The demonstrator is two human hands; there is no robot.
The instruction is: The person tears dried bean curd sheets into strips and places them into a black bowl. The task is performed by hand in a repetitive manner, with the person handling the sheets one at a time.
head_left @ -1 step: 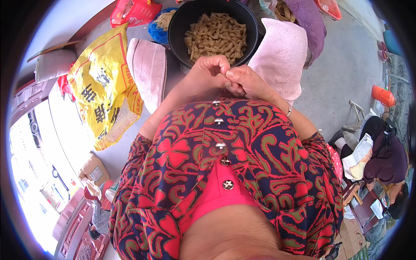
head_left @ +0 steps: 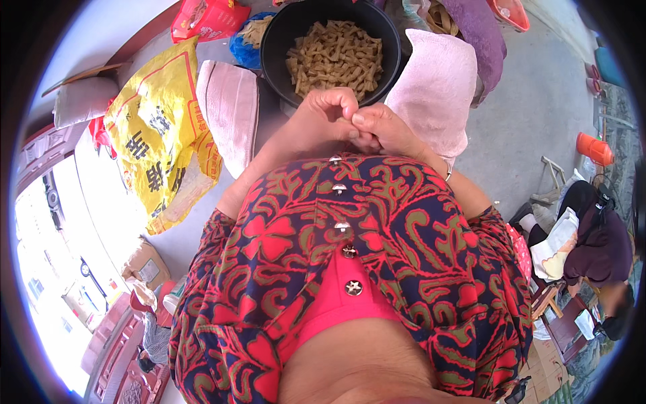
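My left hand [head_left: 317,121] and my right hand [head_left: 392,128] meet in front of my chest, just this side of a black round tub [head_left: 272,67]. The fingers of both are pinched and pressed together at the tips. Whatever sits between them is too small or too hidden to name. In the tub lies a heap of short, brownish, strip-like pieces [head_left: 336,57], some of which look knotted. A pink towel [head_left: 431,87] lies to the right of the tub, and another pink cloth [head_left: 229,111] to its left, both apparently over my legs.
Beside the tub sits a blue plastic bag [head_left: 246,51] with pale strips, near a red bag [head_left: 208,20]. A large yellow sack [head_left: 158,128] spreads at left. Far right are an orange container [head_left: 595,149] and a seated person in dark clothes [head_left: 599,242]; another person [head_left: 156,340] appears lower left.
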